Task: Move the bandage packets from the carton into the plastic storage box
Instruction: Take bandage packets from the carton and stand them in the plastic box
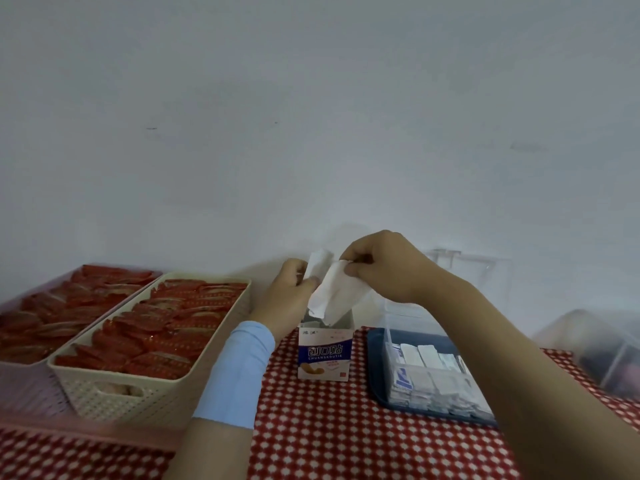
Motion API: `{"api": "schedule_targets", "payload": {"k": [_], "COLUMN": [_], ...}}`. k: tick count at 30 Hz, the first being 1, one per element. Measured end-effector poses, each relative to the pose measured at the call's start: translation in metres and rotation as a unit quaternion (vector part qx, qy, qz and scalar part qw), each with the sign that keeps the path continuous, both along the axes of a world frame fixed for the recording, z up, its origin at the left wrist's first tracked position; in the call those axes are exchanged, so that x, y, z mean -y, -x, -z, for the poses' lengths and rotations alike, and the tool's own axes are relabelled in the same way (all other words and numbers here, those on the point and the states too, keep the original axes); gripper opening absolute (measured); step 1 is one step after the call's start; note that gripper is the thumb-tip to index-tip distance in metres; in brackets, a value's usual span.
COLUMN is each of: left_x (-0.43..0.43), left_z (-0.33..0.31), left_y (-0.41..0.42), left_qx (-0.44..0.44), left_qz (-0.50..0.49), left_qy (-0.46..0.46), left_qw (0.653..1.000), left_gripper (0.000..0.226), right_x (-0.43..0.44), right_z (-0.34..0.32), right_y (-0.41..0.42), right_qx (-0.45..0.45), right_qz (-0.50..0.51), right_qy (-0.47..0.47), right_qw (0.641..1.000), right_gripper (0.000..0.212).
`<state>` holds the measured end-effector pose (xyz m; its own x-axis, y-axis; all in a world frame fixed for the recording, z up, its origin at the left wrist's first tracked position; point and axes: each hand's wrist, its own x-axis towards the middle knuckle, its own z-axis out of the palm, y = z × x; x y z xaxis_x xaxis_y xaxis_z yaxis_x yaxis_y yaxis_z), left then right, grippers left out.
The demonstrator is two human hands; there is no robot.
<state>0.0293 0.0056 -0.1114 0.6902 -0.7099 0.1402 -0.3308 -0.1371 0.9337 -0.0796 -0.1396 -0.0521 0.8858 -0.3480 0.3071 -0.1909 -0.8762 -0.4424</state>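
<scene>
The packets (pixel 337 292) are white and sit in the middle of the frame, held up in the air just above the open top of the carton (pixel 325 355). The right hand (pixel 384 268) pinches the bigger white bunch at its top edge with thumb and fingers. The left hand (pixel 291 289) is curled round a smaller white piece (pixel 320 263) just to the left. The two hands are close together, each clamped on its own bit. It looks like two bunches, but how many single packets are in them cannot be told. The carton stands upright, low in the middle of the frame. What is left inside it is hidden. To the right of the carton is one clear box (pixel 388 336) on one dark blue tray (pixel 375 368). The box already has rows of white and blue packets (pixel 426 356) in it, too many and too blurry to count. So the job looks well under way: some packets are in the box, and the ones in the hands have yet to go over to the right and down into it. On the left of the frame are two baskets, one cream (pixel 114 393) and one pink (pixel 24 389), both full of red packs. A red and white cloth (pixel 329 427) lies under it all. One blue sleeve (pixel 239 372) covers the left arm.
</scene>
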Motion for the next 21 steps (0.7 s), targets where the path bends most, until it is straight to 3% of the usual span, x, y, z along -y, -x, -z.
{"api": "schedule_targets", "payload": {"k": [2,5,10,13,17,19,21], "left_x": [0.005,0.016,0.022,0.020,0.016,0.015,0.014], "left_z": [-0.004,-0.003,0.003,0.006,0.009,0.009,0.007], "left_y": [0.013,0.026,0.030,0.029,0.031,0.038,0.051], "left_qx": [-0.093,-0.249,-0.118,-0.129,-0.132,-0.144,-0.222], "left_qz": [0.046,0.103,0.065,0.030,0.013,0.034,0.103], "left_qy": [0.025,0.110,0.048,0.049,0.048,0.047,0.093], "left_qw": [0.994,0.957,0.990,0.990,0.990,0.988,0.965], "left_gripper": [0.020,0.024,0.023,0.025,0.025,0.028,0.027], "right_x": [0.002,0.005,0.005,0.007,0.008,0.005,-0.001], "right_z": [-0.001,0.001,0.004,0.004,0.000,-0.001,0.002], "right_y": [0.005,0.012,0.022,0.029,0.040,0.044,0.046], "right_qx": [0.005,0.005,0.022,0.038,0.074,0.079,0.084], "right_qz": [0.015,0.037,0.027,0.029,0.022,0.001,-0.020], "right_qy": [0.003,0.016,-0.004,-0.039,-0.061,-0.080,-0.082], "right_qw": [1.000,0.999,0.999,0.998,0.995,0.994,0.993], "right_gripper": [0.019,0.018,0.020,0.038,0.041,0.042,0.045]}}
